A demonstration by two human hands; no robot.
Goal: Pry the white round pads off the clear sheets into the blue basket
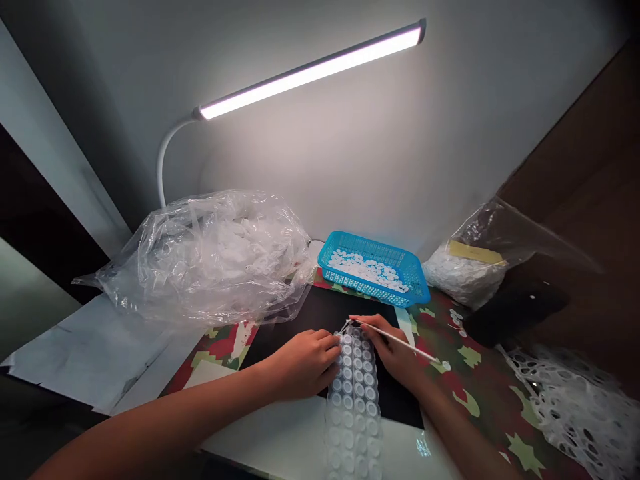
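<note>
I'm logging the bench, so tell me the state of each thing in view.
Dot sheet, lying across the black mat, rows of clear dots on it
Left hand, fingers against the sheet's top edge
Right hand, holding a thin white stick
Blue basket, holding loose white dots
Clear plastic bag, bulging with white pieces
Desk lamp, lit
Holed white sheet, lying loose at the right

Left hand [303, 365] curled; right hand [393, 353] pinching

Left hand [303, 363] touching clear bumper sheet [354, 407], right hand [395, 353] holding white stick [397, 340], blue basket [345, 243] beyond
</note>
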